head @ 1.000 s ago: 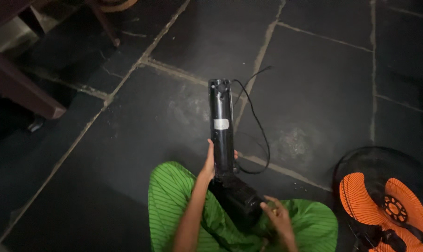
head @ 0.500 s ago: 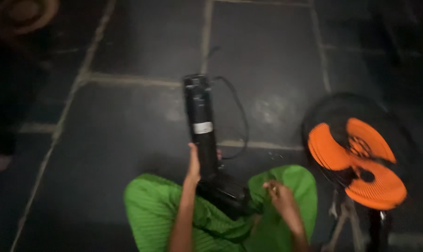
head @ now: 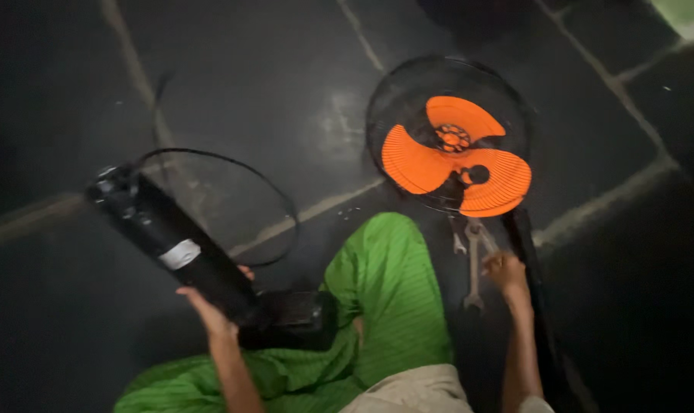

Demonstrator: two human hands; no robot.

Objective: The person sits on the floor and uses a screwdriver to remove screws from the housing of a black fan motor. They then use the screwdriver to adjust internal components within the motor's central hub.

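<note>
The dark stone floor (head: 270, 84) with pale joints fills the view beyond both hands. Ahead of the right hand lies a fan (head: 448, 138): a round black wire guard with three orange blades (head: 458, 164) inside it. A black pole (head: 534, 298) runs back from the guard just to the outside of the right hand and forearm. Between the two hands rises a knee in green cloth (head: 389, 298), and more green cloth spreads under the left forearm.

The left hand (head: 209, 310) is wrapped around the lower part of a black tube (head: 171, 241), fingers curled round it from behind, so it is clamped on the tube. The tube slants up and away to the left of that hand, bearing a pale label band, and its near end meets a black block (head: 289, 320) that rests against the green cloth just to the right of the hand. A thin black cord (head: 282, 206) loops out from the tube's far end over the floor ahead of the left hand.

The right hand (head: 506, 273) is down at the floor, fingers bent over the top of a metal spanner (head: 473, 268), touching it; whether it grips it I cannot tell. A smaller spanner (head: 457, 241) lies just to the left of this hand, near the guard's rim. The hands are well apart.
</note>
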